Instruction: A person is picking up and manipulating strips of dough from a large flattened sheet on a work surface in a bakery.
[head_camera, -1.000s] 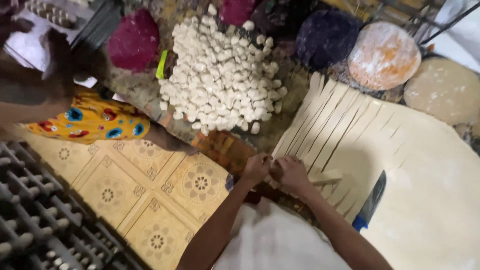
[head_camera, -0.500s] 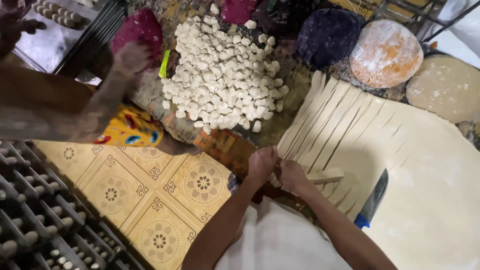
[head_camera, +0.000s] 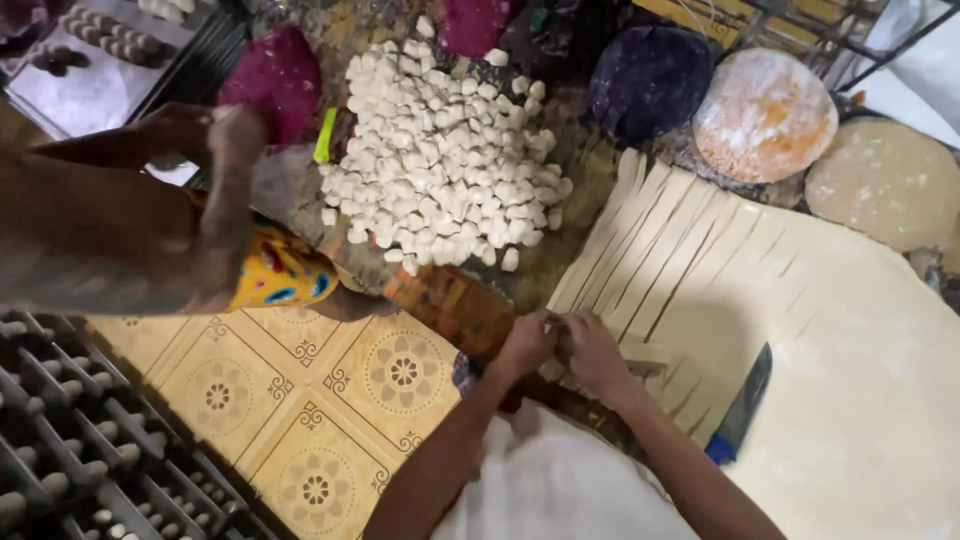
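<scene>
Pinching dough strip (head_camera: 640, 352) — both hands.

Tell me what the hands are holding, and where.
Both hands, left and right, pinch the near end of a cut dough strip at the sheet's edge.

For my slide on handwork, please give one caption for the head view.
Both hands, left hand and right hand, pinch a dough strip beside a knife and a heap of dough pieces.
</scene>
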